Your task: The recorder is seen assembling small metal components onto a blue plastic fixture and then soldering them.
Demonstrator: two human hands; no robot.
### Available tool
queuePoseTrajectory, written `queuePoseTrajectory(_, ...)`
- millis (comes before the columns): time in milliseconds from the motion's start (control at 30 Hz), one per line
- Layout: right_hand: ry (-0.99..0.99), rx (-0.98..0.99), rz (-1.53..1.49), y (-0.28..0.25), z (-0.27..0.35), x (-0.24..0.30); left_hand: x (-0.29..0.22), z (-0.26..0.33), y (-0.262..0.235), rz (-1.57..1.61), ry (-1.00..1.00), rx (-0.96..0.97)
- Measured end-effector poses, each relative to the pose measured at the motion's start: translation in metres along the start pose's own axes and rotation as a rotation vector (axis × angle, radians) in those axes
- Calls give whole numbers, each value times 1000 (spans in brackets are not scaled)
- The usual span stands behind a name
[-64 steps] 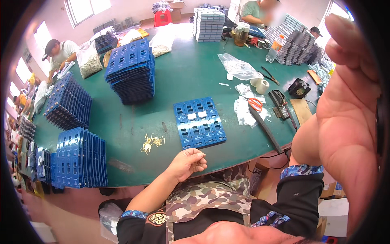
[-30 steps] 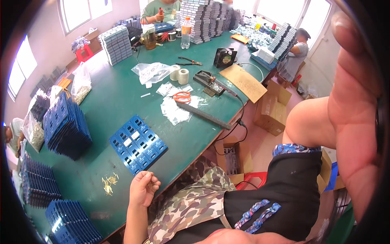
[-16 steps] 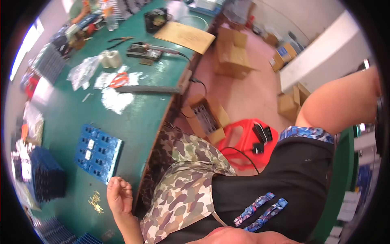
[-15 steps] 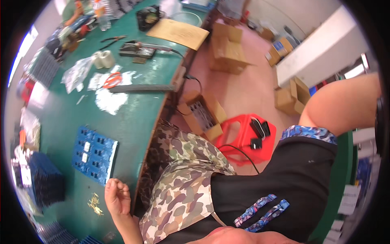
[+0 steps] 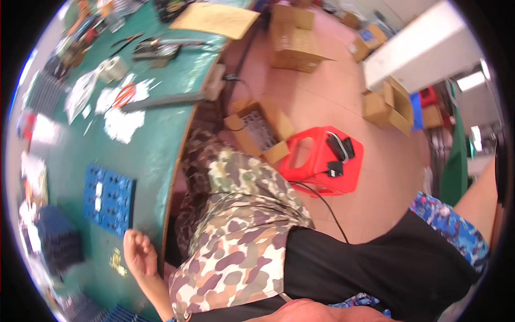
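Note:
My left hand [image 5: 140, 253] rests palm up on the green table near its front edge, just by the near corner of a blue circuit board panel [image 5: 109, 199]. Its fingers are loosely curled, with nothing visible in them. Rows of small black parts and two white labels sit on the panel. A small pile of thin brass-coloured pins [image 5: 117, 263] lies to the left of this hand. My right arm [image 5: 479, 206] reaches out at the right rim, and its hand is outside the picture.
Stacked blue panels [image 5: 58, 236] stand at the table's left. Farther up lie orange-handled scissors [image 5: 124, 95], a grey bar [image 5: 163, 101], white tape rolls [image 5: 112, 70], a soldering iron [image 5: 182, 42] and pliers [image 5: 127, 43]. A red stool [image 5: 343, 180] and open cartons [image 5: 260, 129] occupy the floor.
The whole view has shifted, so the table things appear farther left and higher. My right arm has swung lower at the right rim. My left hand stays by the panel's corner.

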State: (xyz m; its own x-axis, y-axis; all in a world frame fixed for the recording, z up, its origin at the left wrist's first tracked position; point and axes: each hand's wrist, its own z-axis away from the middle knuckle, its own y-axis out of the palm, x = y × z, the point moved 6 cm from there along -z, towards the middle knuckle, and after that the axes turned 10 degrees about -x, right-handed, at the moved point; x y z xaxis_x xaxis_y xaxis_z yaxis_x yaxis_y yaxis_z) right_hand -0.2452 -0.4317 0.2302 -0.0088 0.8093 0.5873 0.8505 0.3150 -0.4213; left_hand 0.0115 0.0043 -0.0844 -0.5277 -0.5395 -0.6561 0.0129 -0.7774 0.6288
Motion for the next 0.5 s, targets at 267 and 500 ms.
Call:
queuePoseTrajectory(267, -235, 182, -379, 144, -42, 10, 9, 17, 27, -46, -34, -83)
queuePoseTrajectory(500, -319, 361, -599, 219, -28, 78, 8, 30, 48, 81, -71, -64)
